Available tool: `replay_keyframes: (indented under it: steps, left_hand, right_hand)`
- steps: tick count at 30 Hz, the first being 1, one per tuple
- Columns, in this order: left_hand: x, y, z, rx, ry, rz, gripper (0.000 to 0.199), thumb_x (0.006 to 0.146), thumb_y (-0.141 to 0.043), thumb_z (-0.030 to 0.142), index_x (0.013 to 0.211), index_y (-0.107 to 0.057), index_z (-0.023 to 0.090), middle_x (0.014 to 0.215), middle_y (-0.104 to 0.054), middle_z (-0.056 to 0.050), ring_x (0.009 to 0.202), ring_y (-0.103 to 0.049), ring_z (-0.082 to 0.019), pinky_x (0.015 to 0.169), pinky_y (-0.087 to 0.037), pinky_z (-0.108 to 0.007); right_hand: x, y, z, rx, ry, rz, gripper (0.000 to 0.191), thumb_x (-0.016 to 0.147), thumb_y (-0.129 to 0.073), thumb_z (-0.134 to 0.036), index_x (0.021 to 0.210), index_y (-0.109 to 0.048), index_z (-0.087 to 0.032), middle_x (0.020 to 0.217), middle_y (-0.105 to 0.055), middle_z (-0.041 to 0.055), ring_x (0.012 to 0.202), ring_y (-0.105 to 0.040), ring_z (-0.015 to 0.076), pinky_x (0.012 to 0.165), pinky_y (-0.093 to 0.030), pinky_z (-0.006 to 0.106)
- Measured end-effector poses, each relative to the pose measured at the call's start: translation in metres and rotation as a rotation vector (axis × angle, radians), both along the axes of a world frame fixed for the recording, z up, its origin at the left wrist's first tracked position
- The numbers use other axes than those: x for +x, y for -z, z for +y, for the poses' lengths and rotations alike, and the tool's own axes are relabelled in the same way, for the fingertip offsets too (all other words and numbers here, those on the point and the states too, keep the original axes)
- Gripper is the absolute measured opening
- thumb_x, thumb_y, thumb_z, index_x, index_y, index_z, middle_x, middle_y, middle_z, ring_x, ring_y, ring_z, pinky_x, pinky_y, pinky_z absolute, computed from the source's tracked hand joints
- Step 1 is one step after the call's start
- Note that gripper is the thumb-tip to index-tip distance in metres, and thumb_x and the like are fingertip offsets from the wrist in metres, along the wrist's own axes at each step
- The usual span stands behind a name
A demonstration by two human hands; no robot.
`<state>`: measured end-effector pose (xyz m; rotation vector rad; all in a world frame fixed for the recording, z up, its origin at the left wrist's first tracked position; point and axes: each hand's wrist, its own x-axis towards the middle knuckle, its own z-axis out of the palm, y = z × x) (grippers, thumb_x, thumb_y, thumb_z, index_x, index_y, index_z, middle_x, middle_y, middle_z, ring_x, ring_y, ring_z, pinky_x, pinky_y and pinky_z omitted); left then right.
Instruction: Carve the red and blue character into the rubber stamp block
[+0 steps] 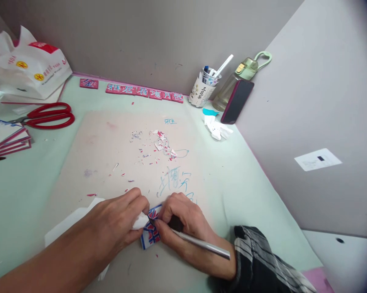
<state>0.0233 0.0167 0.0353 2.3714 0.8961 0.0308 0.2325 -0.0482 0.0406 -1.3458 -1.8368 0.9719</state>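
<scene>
— Both forearms come in from the bottom edge, and between them lies the small card (151, 232), printed in red and blue on white, low in the middle of the frame on the beige mat (104, 138).

— What are the hands doing?

— His left hand (117, 221) is curled closed, fingertips pressing the card's left edge flat, with white paper (70, 221) under the palm. His right hand (186, 226) is closed round a silver craft knife (201, 243), its tip touching the card's upper edge.

— So which step is it?

— Carving, I'd judge: cutting bits out of the printed pattern. The next cut calls for a firm hold from the left fingers, kept clear of the blade, and a short, light pull.

— Count the rest for me.

— One pair of red scissors (50, 115) at upper left, one plastic bag (27, 67) behind them, one stack of cards (6, 140) at the left edge. One row of finished red pieces (143, 91) along the back wall; I make out about seven. One cup of pens (206, 87), one bottle (241, 77), one phone (237, 101) leaning on it, at upper centre-right. Scattered scraps (159, 148) too many to count.
</scene>
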Motion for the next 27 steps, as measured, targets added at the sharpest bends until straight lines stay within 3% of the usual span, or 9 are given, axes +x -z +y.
replay_keyframes:
  steps: [7,11,14,17,19,20,22,24,27]
  left_hand:
    - [-0.012,0.010,0.004,-0.015,-0.026,-0.027,0.012,0.088,-0.049,0.021,0.095,-0.058,0.024,0.091,-0.063,0.001,0.071,-0.067,-0.016,0.064,-0.046,-0.027]
    - [-0.039,0.018,0.016,0.105,-0.183,-0.040,0.012,0.090,-0.044,0.028,0.091,-0.057,0.027,0.092,-0.066,0.004,0.080,-0.069,-0.016,0.067,-0.050,-0.023]
    - [-0.049,0.018,0.020,0.155,-0.236,-0.031,0.020,0.094,-0.038,0.034,0.097,-0.057,0.030,0.093,-0.065,0.010,0.075,-0.068,-0.014,0.061,-0.047,-0.022]
    - [-0.039,0.014,0.009,0.150,-0.322,-0.064,0.016,0.098,-0.038,0.034,0.106,-0.052,0.030,0.102,-0.067,0.004,0.082,-0.070,-0.019,0.063,-0.049,-0.028]
    - [-0.027,0.014,-0.004,0.098,-0.327,-0.093,0.012,0.097,-0.040,0.036,0.105,-0.047,0.030,0.097,-0.066,0.002,0.075,-0.068,-0.019,0.063,-0.050,-0.031]
    - [-0.021,0.015,-0.012,0.069,-0.330,-0.071,0.014,0.094,-0.047,0.039,0.103,-0.045,0.029,0.091,-0.064,0.003,0.067,-0.066,-0.019,0.060,-0.048,-0.031]
    - [-0.013,0.020,-0.025,0.038,-0.296,-0.044,0.035,0.079,-0.065,0.039,0.104,-0.043,0.029,0.087,-0.061,0.003,0.060,-0.063,-0.020,0.054,-0.046,-0.031]
    - [-0.010,0.026,-0.035,0.088,-0.242,-0.036,0.040,0.072,-0.069,0.034,0.104,-0.045,0.028,0.094,-0.061,0.001,0.066,-0.066,-0.023,0.053,-0.045,-0.031]
    - [-0.014,0.032,-0.038,0.133,-0.202,-0.062,0.032,0.080,-0.063,0.029,0.109,-0.051,0.028,0.104,-0.063,-0.002,0.082,-0.069,-0.025,0.060,-0.049,-0.031]
  right_hand:
    - [-0.001,0.001,0.001,0.074,-0.031,-0.041,0.025,0.095,-0.058,-0.015,0.076,-0.044,-0.023,0.074,-0.058,-0.0020,0.073,-0.049,0.0150,0.075,-0.039,0.029]
    - [-0.001,0.000,0.001,0.059,-0.031,-0.043,0.025,0.094,-0.058,-0.015,0.075,-0.044,-0.023,0.074,-0.058,-0.0019,0.072,-0.048,0.0149,0.074,-0.039,0.029]
    - [-0.002,-0.002,0.001,0.011,-0.004,-0.025,0.024,0.092,-0.059,-0.016,0.074,-0.044,-0.023,0.073,-0.057,-0.0022,0.071,-0.049,0.0149,0.075,-0.040,0.030]
    - [-0.002,-0.003,0.002,-0.013,0.013,-0.003,0.023,0.091,-0.060,-0.017,0.075,-0.046,-0.023,0.073,-0.057,-0.0023,0.071,-0.049,0.0151,0.076,-0.040,0.030]
    - [-0.001,-0.003,0.001,-0.013,0.011,0.006,0.023,0.092,-0.060,-0.017,0.075,-0.046,-0.023,0.073,-0.057,-0.0021,0.072,-0.050,0.0154,0.076,-0.040,0.031]
    - [-0.001,-0.002,0.001,-0.011,0.010,0.008,0.023,0.092,-0.061,-0.017,0.075,-0.046,-0.023,0.073,-0.057,-0.0020,0.072,-0.050,0.0155,0.076,-0.040,0.031]
    - [-0.001,-0.001,0.000,-0.012,0.006,0.003,0.023,0.091,-0.061,-0.016,0.076,-0.046,-0.023,0.073,-0.057,-0.0020,0.073,-0.050,0.0156,0.076,-0.040,0.031]
    - [-0.001,-0.001,0.000,-0.022,-0.002,-0.009,0.023,0.091,-0.062,-0.016,0.075,-0.046,-0.023,0.074,-0.055,-0.0021,0.074,-0.050,0.0156,0.076,-0.040,0.030]
    - [0.000,-0.002,0.000,-0.042,-0.009,-0.003,0.022,0.091,-0.061,-0.017,0.075,-0.047,-0.022,0.073,-0.055,-0.0019,0.075,-0.049,0.0157,0.075,-0.040,0.030]
